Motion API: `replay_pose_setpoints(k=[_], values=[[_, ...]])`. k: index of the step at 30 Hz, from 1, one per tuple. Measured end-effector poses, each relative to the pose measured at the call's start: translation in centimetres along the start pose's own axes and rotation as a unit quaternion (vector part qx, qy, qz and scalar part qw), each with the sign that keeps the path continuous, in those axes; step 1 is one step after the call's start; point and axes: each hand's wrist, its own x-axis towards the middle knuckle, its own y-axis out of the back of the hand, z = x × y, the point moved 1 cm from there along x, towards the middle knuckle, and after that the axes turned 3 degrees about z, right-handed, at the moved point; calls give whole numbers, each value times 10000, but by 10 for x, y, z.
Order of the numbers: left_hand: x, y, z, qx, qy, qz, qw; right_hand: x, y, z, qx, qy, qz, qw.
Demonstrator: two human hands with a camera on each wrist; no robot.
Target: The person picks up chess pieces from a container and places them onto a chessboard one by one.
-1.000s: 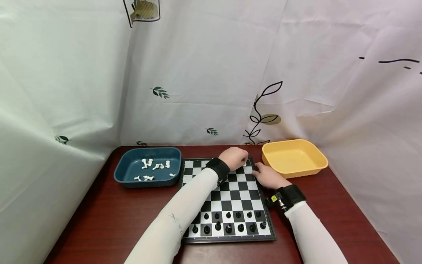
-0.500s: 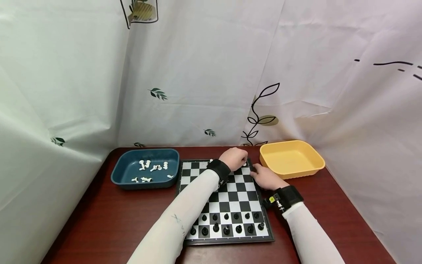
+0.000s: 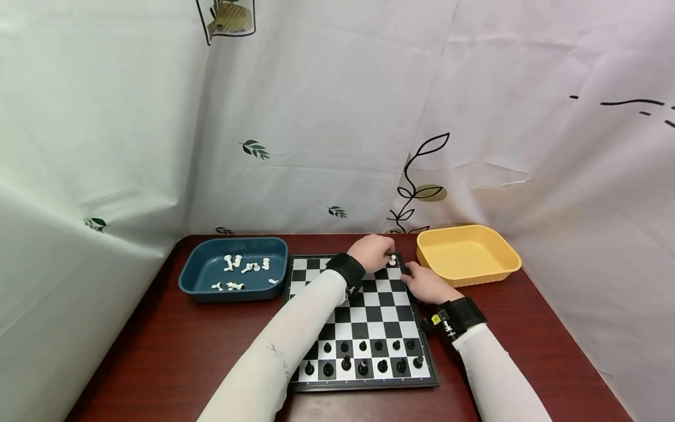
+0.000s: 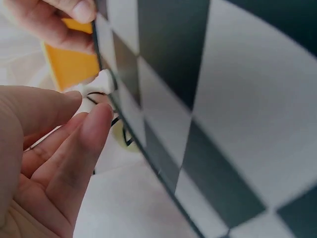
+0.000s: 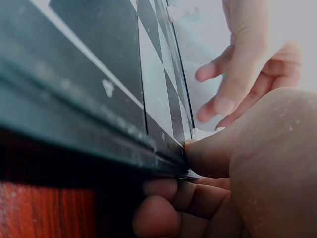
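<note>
A black-and-white chessboard (image 3: 369,305) lies on the red-brown table. My left hand (image 3: 375,251) hovers over its far right corner, fingers relaxed and holding nothing. A small white piece (image 3: 392,259) stands just beyond those fingertips, seen in the left wrist view as the white piece (image 4: 105,79) at the board's edge (image 4: 223,99), apart from the left hand (image 4: 89,106). My right hand (image 3: 424,282) grips the board's right edge. In the right wrist view the right hand (image 5: 223,163) has its thumb on top of the edge and its fingers curled beneath.
Two rows of black pieces (image 3: 364,357) stand at the board's near end. A blue tray (image 3: 200,287) at the left holds several white pieces (image 3: 245,268). A yellow tray (image 3: 466,275) sits to the right of the board. Curtains close in the table on three sides.
My left hand has drawn back slightly from the white piece, which now stands in plain sight on the far right corner. The right hand stays on the board's edge.
</note>
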Motion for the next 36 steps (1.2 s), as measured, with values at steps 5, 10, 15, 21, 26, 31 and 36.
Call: replay_pose_setpoints(k=[5,10,15,21,26,31,36], values=[[-9,22,-5,64,37,59,10000,0,2,2,-40,-48,-1,10000],[-26,42,-20,161,276,382,9988,-1,0,2,0,-77,-9,10000],[-49,63,-39,-115,646,696,9954,-2,-3,2,59,-55,2,10000],[-79,89,-61,-517,1047,1229,9855,1,-2,5,107,26,-50,9999],[-104,105,-80,-590,1419,1629,9746,8,-2,15,128,175,-79,9997],[-128,114,-96,-376,1652,1939,9663,2,2,6,152,124,-32,9998],[-153,117,-112,-185,1830,1956,9633,-2,3,1,129,33,-30,9999]])
